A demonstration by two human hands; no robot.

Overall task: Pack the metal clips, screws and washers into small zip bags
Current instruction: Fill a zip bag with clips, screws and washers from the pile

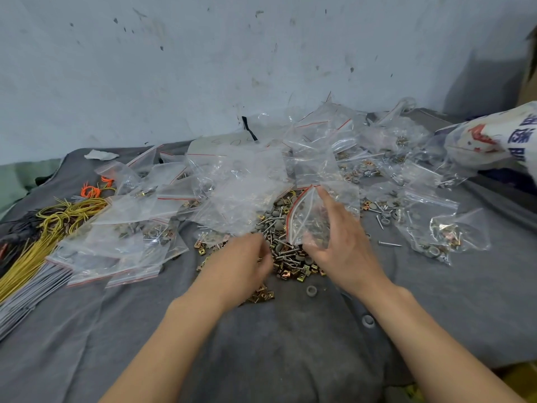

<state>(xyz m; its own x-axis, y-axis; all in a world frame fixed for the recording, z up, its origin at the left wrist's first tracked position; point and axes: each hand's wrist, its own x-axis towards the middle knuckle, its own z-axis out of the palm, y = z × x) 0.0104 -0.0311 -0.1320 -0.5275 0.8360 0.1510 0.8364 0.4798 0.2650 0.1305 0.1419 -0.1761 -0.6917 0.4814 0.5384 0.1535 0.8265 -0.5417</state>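
From the head view, our right hand (343, 245) pinches an open zip bag (308, 219) over the loose hardware pile (286, 251); our left hand (244, 260) curls into it, contents unclear. Many filled bags (441, 231) lie around, plenty remains. Grey cloth (261, 344), stained wall (203, 68).

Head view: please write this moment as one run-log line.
right hand: holds open zip bag | left hand: picking in loose hardware pile | filled bags: lie around

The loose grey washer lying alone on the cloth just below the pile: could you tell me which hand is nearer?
Right. The right hand is just above the washer; the left hand lies farther left.
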